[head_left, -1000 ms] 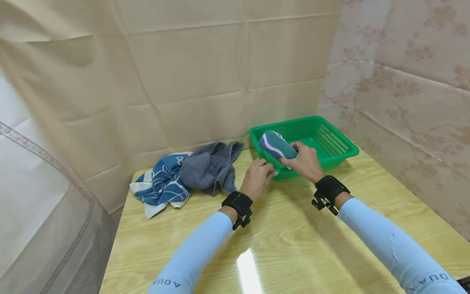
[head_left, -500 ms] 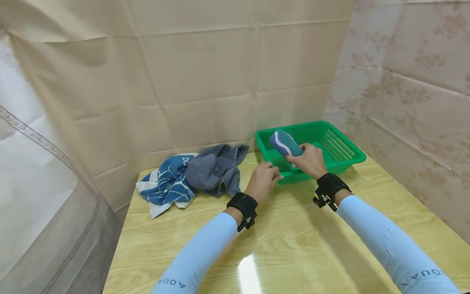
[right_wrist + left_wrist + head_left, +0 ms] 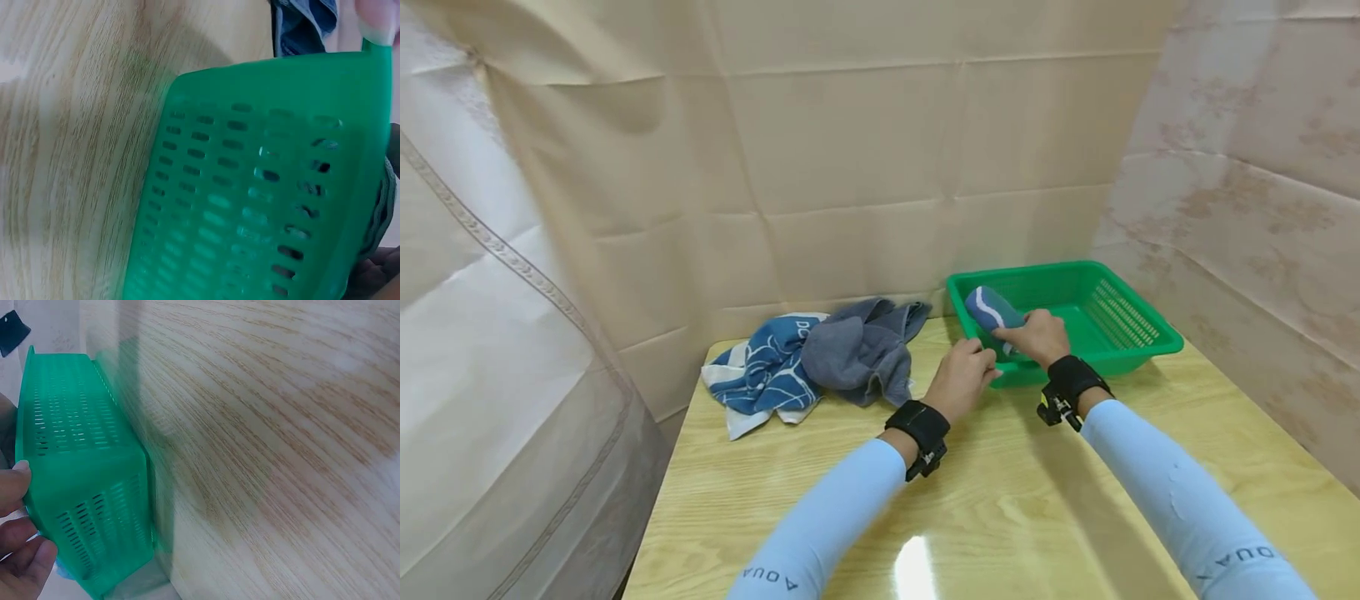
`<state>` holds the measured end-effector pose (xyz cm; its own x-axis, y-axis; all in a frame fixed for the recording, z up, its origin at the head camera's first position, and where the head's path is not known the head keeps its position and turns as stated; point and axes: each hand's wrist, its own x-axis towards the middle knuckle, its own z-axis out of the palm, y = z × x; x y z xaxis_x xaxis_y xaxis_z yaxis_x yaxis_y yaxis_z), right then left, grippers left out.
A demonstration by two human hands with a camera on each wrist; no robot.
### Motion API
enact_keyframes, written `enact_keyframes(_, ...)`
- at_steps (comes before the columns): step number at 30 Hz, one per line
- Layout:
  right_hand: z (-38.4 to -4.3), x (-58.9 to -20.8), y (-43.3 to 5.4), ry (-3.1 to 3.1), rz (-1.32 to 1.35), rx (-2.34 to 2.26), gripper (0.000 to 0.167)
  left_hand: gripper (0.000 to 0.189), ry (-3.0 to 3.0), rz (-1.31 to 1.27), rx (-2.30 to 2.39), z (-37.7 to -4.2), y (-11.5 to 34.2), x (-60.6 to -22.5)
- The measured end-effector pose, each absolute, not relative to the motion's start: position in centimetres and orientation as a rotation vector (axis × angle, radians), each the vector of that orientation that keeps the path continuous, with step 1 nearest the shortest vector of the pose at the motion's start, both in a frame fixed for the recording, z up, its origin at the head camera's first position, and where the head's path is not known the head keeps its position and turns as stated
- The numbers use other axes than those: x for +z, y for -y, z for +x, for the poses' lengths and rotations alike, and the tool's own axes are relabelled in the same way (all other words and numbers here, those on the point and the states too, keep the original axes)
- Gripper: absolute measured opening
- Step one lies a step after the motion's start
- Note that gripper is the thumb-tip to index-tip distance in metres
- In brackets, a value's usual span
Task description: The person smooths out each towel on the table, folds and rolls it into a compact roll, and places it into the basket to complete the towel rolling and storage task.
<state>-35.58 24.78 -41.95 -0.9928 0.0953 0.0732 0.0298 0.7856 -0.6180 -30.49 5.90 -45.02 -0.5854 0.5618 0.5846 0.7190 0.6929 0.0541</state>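
Note:
My right hand (image 3: 1040, 337) grips a rolled towel (image 3: 992, 308), blue and green with a white wavy stripe, tilted inside the left end of a green plastic basket (image 3: 1120, 363). Layered edges of the rolled towel (image 3: 382, 212) show past the basket's wall in the right wrist view. With my left hand (image 3: 958, 379) I pinch the basket's rim at its near left corner. Thumb and fingers (image 3: 25, 559) sit on that corner in the left wrist view. The towel's lower end is partly hidden by my right hand and the near rim.
Left of the basket lie a crumpled grey towel (image 3: 857, 354) and a crumpled blue and white towel (image 3: 767, 371). They rest on a wooden table (image 3: 1000, 508). A beige cloth (image 3: 850, 167) hangs behind, and a floral cloth (image 3: 1262, 208) hangs on the right.
My right hand has lowered the rolled towel deeper into the basket. My left hand stays at the basket's corner. The head view has turned left, so the scene sits farther right.

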Motion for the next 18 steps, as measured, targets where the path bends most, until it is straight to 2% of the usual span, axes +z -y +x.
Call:
enact_keyframes(6,-35.41,-42.21,-24.82,2.974,-0.135,0.968,0.052,0.018,2.349,-0.993,-0.34,-30.05,-6.32,-44.97)
enact_keyframes(15,-35.99,-42.04,-25.17,3.218,-0.002,0.919,0.046,0.016,2.351,-0.996,-0.323,-29.99,-6.65,-44.45)
enact_keyframes(18,-36.33,-42.13,-25.34,3.305,0.011,0.925,0.049,0.016,2.363,-1.002,-0.349,-30.03,-6.69,-44.39)
